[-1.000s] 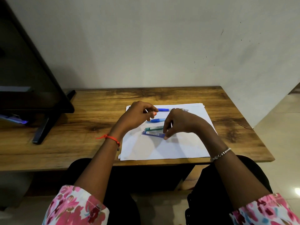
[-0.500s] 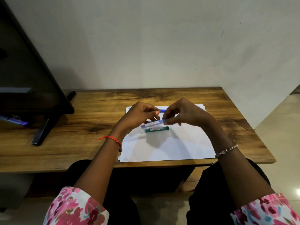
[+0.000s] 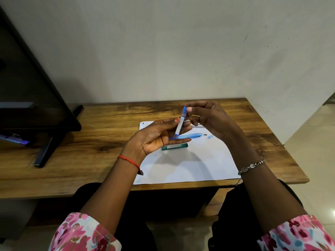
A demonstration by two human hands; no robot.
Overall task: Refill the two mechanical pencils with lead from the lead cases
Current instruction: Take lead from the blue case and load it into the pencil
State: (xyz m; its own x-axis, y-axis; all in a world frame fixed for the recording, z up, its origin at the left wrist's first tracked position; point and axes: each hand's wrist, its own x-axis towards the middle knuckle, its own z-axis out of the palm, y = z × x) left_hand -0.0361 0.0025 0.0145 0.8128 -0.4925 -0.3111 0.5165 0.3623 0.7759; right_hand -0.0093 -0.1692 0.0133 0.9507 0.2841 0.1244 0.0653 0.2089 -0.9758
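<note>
Lead case [image 3: 180,124] near-upright, cap [image 3: 184,109] up, L hand [image 3: 154,136] + R hand [image 3: 212,120] gripping.

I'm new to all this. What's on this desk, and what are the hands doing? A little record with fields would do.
setting: wooden table with a white paper sheet
left hand: holds the blue lead case, tilted near upright
right hand: pinches the case's top end
lying on paper: green lead case; blue mechanical pencil; two small loose pieces by its end
second pencil: mostly hidden behind the right hand
</note>
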